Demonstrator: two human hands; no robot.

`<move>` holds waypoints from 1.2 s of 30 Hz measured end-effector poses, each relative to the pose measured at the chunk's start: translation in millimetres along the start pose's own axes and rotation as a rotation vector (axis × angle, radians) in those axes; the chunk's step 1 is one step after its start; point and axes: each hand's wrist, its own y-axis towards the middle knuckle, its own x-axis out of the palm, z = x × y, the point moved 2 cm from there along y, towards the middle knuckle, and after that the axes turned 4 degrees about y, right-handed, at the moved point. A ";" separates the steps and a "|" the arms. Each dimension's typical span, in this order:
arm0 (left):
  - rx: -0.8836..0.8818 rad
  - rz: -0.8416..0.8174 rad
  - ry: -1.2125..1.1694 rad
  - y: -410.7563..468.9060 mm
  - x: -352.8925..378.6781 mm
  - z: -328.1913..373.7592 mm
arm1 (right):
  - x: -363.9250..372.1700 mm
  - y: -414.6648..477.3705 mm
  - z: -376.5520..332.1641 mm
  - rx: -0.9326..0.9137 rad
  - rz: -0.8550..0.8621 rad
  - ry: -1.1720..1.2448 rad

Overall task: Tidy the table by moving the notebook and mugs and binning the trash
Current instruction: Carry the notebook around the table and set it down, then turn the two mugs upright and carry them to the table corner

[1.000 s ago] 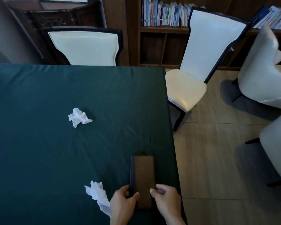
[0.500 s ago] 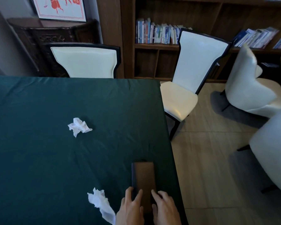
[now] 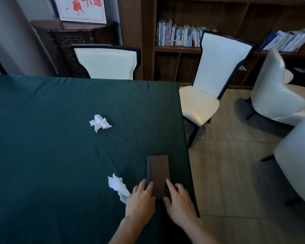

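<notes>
A brown notebook [image 3: 158, 171] lies closed on the dark green tablecloth [image 3: 60, 155], close to the table's right edge. My left hand [image 3: 141, 199] and my right hand [image 3: 180, 203] rest flat on its near end with the fingers spread; neither grips it. One crumpled white tissue [image 3: 117, 186] lies just left of my left hand. A second crumpled tissue [image 3: 99, 122] sits farther out toward the table's middle. No mugs and no bin are in view.
A white dining chair [image 3: 106, 62] stands at the far side of the table and another [image 3: 217, 71] at its right corner. Two white armchairs [image 3: 275, 90] [image 3: 299, 164] stand on the tiled floor to the right. A bookshelf [image 3: 183, 36] lines the back wall.
My hands gripped the notebook's near end a second ago; now they lie flat on it. The notebook seems to stay in place on the cloth. The camera view has tilted up.
</notes>
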 end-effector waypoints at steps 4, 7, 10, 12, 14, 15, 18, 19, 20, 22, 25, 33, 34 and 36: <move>-0.030 0.057 0.133 -24.4 -11.8 1.7 | -16.0 -18.4 2.4 -0.094 0.033 -0.092; -0.069 0.095 0.210 -46.0 -21.1 7.1 | -34.4 -36.2 1.7 -0.168 0.077 -0.156; -0.111 0.180 0.239 -73.0 -38.4 13.9 | -54.4 -53.9 -4.4 -0.272 0.138 -0.209; -0.148 0.244 0.237 -94.2 -52.2 16.8 | -65.9 -66.5 -10.8 -0.330 0.152 -0.225; -0.200 0.303 0.229 -118.3 -65.7 16.6 | -74.4 -80.4 -21.4 -0.392 0.177 -0.244; -0.226 0.324 0.227 -131.5 -71.8 15.1 | -77.4 -88.3 -28.3 -0.428 0.192 -0.251; -0.307 0.371 0.235 -175.9 -87.9 4.9 | -81.8 -114.0 -56.4 -0.534 0.205 -0.268; -0.338 0.385 0.233 -191.4 -92.2 -0.7 | -81.2 -122.2 -67.5 -0.562 0.197 -0.274; -0.371 0.395 0.227 -206.6 -96.4 -7.5 | -79.7 -130.3 -79.5 -0.588 0.187 -0.283; -0.436 0.405 0.204 -236.5 -105.1 -23.8 | -74.3 -147.2 -106.5 -0.637 0.160 -0.291; -0.526 0.427 0.142 -281.7 -116.1 -55.1 | -59.4 -175.1 -150.9 -0.725 0.121 -0.277; -0.753 0.537 0.053 -402.9 -120.7 -164.2 | 26.7 -244.9 -268.8 -0.946 0.017 -0.315; -0.777 0.546 0.045 -417.5 -119.3 -180.5 | 41.5 -253.1 -284.1 -0.965 0.000 -0.324; -0.830 0.556 0.022 -445.1 -116.6 -216.6 | 72.9 -269.0 -316.1 -1.004 -0.038 -0.346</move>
